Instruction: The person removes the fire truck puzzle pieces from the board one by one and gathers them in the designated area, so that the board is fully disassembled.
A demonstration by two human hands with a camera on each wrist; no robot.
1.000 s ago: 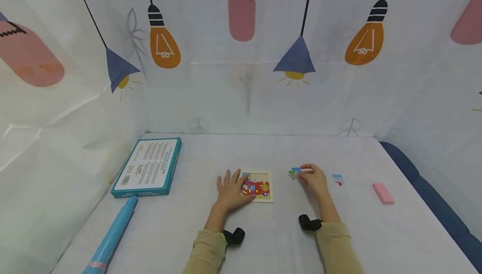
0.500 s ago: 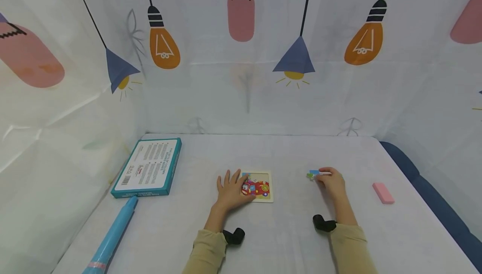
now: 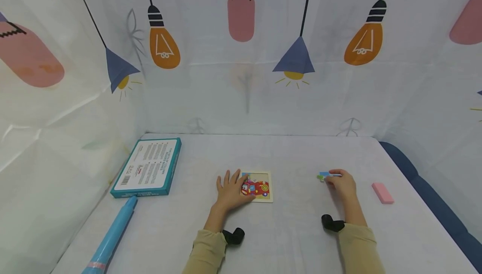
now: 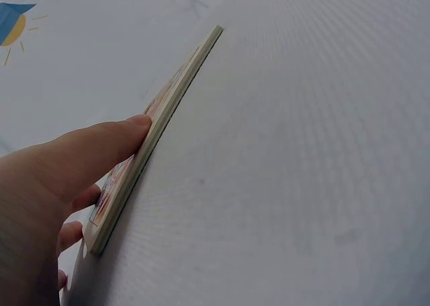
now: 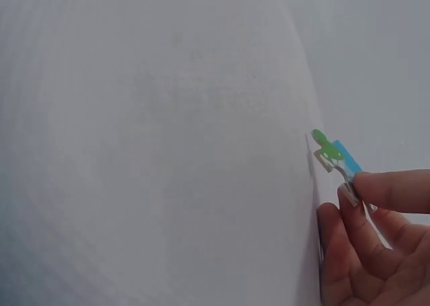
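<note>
My left hand (image 3: 231,192) lies with spread fingers on the left side of a small wooden puzzle board (image 3: 266,201), its thumb (image 4: 127,132) across the near edge. The board has a pale frame and shows a red vehicle, with part of the picture covered by the hand. Off to the right, my right hand (image 3: 343,186) pinches a flat puzzle piece (image 5: 330,150) between thumb and fingers. Green, blue and white show on that piece, while its other end is hidden by the fingertips.
A pink block (image 3: 383,193) lies right of my right hand. At the left stand a teal-edged box (image 3: 148,167) and a long light blue tube (image 3: 114,232). White printed sheeting (image 3: 226,98) rises behind the table, and dark blue seating (image 3: 429,198) borders its right edge.
My right hand has moved to the right with the puzzle piece. A second small blue piece, visible there a second ago, is now out of sight at that hand. The left hand stays put.
</note>
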